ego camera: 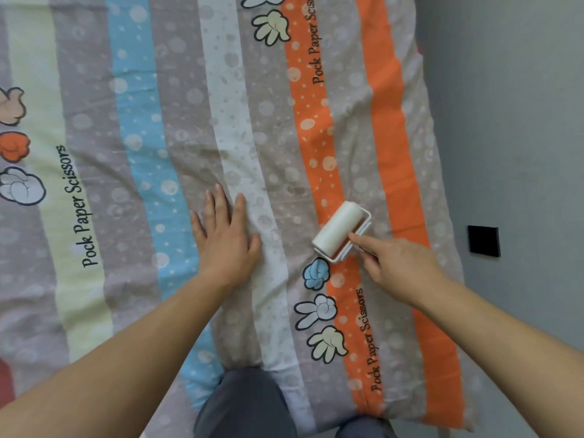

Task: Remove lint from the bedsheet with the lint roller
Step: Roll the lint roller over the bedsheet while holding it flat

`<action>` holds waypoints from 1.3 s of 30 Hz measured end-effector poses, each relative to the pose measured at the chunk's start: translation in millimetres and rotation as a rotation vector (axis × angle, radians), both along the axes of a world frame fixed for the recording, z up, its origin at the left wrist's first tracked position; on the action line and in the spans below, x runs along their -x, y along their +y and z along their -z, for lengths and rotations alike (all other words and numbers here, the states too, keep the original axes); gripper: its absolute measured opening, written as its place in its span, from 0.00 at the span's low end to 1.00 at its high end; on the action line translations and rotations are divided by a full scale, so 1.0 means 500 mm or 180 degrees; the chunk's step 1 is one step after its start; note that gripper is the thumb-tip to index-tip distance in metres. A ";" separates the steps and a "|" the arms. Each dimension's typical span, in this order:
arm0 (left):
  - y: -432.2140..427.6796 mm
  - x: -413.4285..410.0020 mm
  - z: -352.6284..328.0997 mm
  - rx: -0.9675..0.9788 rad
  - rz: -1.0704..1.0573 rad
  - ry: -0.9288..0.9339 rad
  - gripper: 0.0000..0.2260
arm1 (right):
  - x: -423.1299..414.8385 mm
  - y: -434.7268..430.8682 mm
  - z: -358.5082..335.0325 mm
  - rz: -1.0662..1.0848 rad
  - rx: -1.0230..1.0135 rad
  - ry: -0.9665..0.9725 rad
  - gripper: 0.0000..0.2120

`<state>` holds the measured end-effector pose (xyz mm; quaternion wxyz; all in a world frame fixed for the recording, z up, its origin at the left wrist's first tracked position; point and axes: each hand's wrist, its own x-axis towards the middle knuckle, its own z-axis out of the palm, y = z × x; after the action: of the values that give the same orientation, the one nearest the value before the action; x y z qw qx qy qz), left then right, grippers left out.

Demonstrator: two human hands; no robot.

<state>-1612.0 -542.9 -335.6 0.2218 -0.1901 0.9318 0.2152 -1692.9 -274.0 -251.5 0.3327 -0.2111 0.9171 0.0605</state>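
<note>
A striped bedsheet (158, 137) in grey, blue, white and orange, printed with cartoon hands and the words "Pock Paper Scissors", fills the view. A white lint roller (339, 227) lies on an orange stripe right of centre. My right hand (401, 270) grips its handle, with the index finger stretched along the frame toward the roll. My left hand (226, 238) rests flat on the sheet, fingers straight, a little to the left of the roller on the white and grey stripes.
A grey wall (512, 121) runs along the bed's right edge, with a black wall plate (483, 241) on it. My knees in dark trousers (249, 403) press against the bed's near edge.
</note>
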 end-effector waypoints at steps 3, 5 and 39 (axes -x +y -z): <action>0.031 -0.005 -0.005 0.0071 0.0015 -0.0046 0.36 | -0.029 0.070 -0.005 -0.0006 -0.0081 -0.0040 0.22; 0.058 -0.015 -0.005 0.0119 0.0028 -0.0040 0.37 | -0.040 0.104 -0.008 -0.0039 -0.0064 0.0006 0.22; 0.321 0.035 -0.010 0.0257 -0.0734 -0.0435 0.61 | 0.148 0.203 0.036 -0.0359 0.0831 0.0096 0.17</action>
<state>-1629.7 -382.5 -330.7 0.2507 -0.3188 0.8945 0.1881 -1766.7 -172.7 -269.3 0.2847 -0.3029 0.9087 -0.0375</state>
